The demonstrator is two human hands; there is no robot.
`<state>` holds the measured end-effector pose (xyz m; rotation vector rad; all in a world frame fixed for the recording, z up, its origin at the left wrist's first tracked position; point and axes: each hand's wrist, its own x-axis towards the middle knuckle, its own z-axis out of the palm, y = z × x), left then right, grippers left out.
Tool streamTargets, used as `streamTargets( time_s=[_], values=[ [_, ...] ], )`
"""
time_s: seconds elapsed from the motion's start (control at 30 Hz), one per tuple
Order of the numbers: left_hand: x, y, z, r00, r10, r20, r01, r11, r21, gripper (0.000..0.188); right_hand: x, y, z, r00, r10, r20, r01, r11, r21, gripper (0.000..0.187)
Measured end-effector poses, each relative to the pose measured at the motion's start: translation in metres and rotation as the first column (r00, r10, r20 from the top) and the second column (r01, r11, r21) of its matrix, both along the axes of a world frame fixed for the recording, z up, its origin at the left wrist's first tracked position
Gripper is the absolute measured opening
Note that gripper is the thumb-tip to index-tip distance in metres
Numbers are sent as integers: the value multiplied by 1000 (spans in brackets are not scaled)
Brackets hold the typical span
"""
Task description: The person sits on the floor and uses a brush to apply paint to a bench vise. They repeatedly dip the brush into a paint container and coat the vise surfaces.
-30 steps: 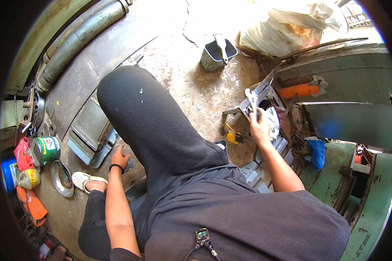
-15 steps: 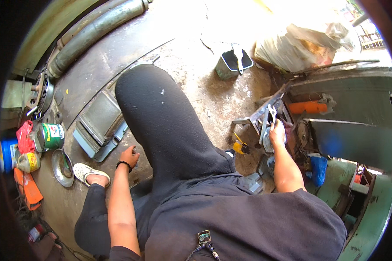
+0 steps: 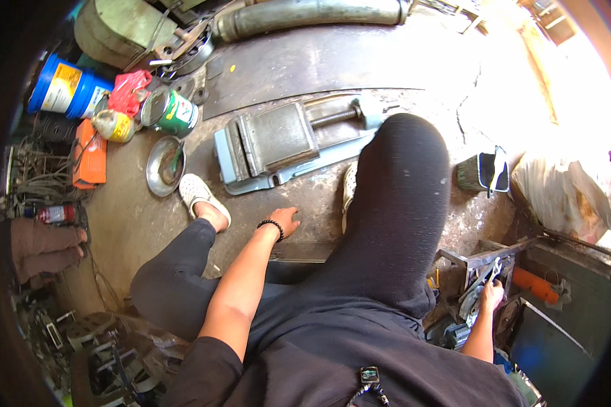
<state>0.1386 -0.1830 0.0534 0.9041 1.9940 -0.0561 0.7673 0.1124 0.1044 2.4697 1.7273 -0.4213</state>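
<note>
- Head view, clock read from its middle: my right hand is at four o'clock, fingers closed around the handle of a silver wrench.
- The wrench is at about four o'clock too, its head pointing away from me, over or beside a metal stand; I can't tell whether they touch.
- As I judge it, the step in hand is handling the wrench out at arm's length, and the next move calls for a firm grip and care around the stand's edges.
- My left hand is just below and left of the middle, its fingers partly curled; I can't tell whether anything sits in them.
- The thing nearest that hand is a big grey-blue vise at eleven, lying on the floor, apart from my fingers.
- Toward three stands a dark bucket; an orange cylinder lies near four, just beyond my right hand.
</note>
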Motion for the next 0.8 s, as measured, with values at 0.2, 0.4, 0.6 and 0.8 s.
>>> streamTargets(
  time_s=[0.2, 0.4, 0.6, 0.8],
  values=[
    [-2, -1, 5, 996, 81, 27, -82, 997, 14, 45, -55, 35, 20, 989, 142, 49, -147, 850, 506, 38],
    [-8, 1, 11, 996, 63, 62, -58, 996, -69, 42, -155, 61, 10, 863, 459, -213, -235, 736, 635, 28],
    [-6, -4, 13, 994, 95, 55, -92, 995, -43, 56, -199, 24, -34, 558, 310, -770, -288, 942, 170, 23],
    [3, -9, 28, 999, 40, -24, -40, 999, -26, 54, -214, -33, -54, 460, 278, -843, -364, 925, 107, 24]
  ],
)
